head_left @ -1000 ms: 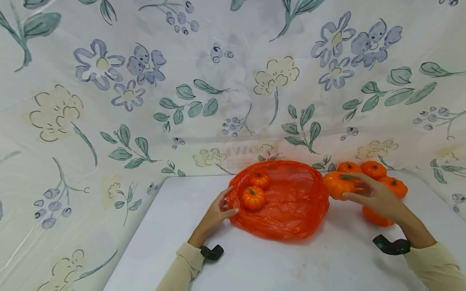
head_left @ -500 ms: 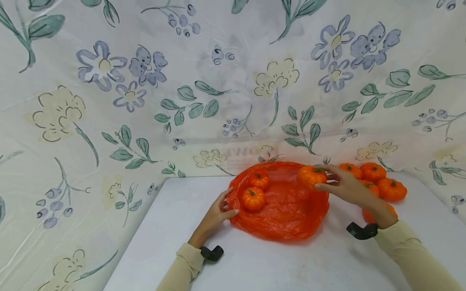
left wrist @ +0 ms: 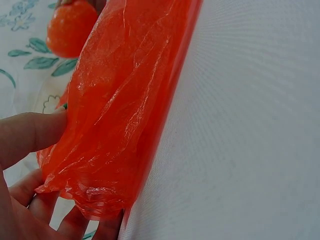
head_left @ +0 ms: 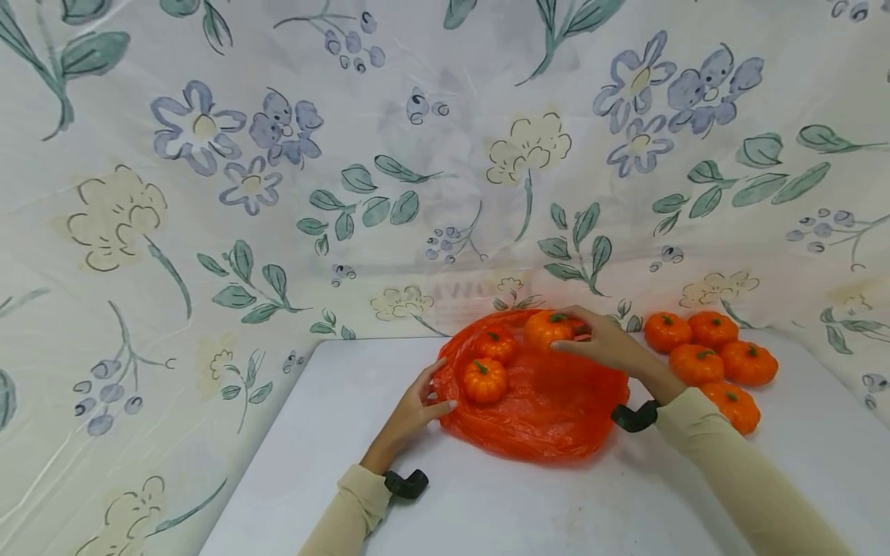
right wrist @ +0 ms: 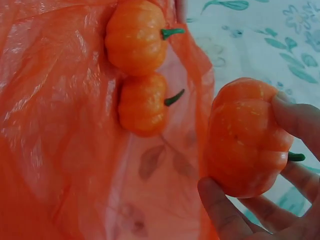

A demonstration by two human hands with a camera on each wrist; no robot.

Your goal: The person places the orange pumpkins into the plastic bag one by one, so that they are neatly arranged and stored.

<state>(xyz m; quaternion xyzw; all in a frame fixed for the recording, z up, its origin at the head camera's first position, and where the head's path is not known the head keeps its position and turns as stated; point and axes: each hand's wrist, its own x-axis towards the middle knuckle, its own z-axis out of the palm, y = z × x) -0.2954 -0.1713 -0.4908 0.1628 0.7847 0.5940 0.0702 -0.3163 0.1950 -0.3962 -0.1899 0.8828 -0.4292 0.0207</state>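
Note:
An orange-red plastic bag (head_left: 556, 421) lies spread with its mouth up on the white table. Two small orange pumpkins (head_left: 484, 379) with green stems sit in its left part, one behind the other. My left hand (head_left: 412, 409) holds the bag's left edge; in the left wrist view the thumb (left wrist: 32, 132) and fingers lie on either side of the crinkled plastic. My right hand (head_left: 603, 344) grips another small pumpkin (right wrist: 245, 140) between thumb and fingers, over the back of the bag and just right of the two pumpkins in it.
Several more pumpkins (head_left: 697, 364) stand in a cluster on the table (head_left: 528, 506) to the right of the bag, beside my right forearm. A floral-patterned sheet (head_left: 459, 154) rises right behind the table's back edge.
My right hand has carried its pumpkin leftward from beside the cluster to above the bag. The left hand and the two pumpkins in the bag have stayed put.

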